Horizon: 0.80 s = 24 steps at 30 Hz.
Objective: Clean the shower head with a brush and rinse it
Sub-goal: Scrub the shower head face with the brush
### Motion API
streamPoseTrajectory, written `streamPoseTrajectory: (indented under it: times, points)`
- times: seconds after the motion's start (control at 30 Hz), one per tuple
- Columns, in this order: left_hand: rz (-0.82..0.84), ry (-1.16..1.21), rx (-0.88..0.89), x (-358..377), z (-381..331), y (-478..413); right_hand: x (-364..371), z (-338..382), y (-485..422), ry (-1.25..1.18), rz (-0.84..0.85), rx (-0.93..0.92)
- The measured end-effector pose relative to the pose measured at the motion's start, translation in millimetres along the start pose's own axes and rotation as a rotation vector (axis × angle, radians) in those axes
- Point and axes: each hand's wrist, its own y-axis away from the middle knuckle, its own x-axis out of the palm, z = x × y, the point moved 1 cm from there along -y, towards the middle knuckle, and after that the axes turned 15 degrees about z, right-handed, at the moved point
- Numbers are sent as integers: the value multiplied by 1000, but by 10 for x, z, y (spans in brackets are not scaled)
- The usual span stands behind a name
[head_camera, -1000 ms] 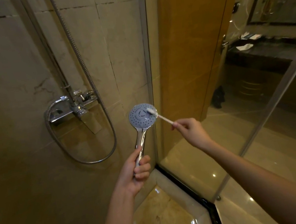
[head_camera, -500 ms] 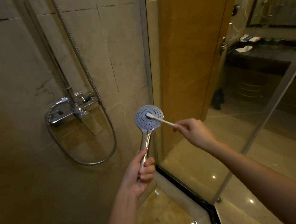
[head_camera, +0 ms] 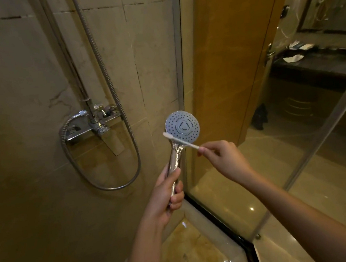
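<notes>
Head view: left hand (head_camera: 166, 197) is wrapped tight round the shiny chrome handle of the round grey shower head (head_camera: 182, 126), held up w/ holes facing us. Right hand (head_camera: 222, 159) pinches a thin white brush (head_camera: 179, 140), tip at the face's lower left edge. Scrubbing looks part done; no water running, so rinse is left.

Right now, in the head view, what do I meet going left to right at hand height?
Hose loop → left hand on the shower head's chrome handle → right hand pinching the brush → glass shower door.
</notes>
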Motion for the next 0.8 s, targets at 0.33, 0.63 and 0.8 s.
streamPoseTrajectory:
  times: [0.33,0.63,0.8]
  points:
    - [-50,-36,-1,-115,49,6,-95,-175,-81,129,52,94]
    - [-60,-96,-18,-119,-6,-18,-242,-220,-188,41,-23,104]
    - [-59,-118,5,-85,-16,55,-187,-236,-142,48,109,73]
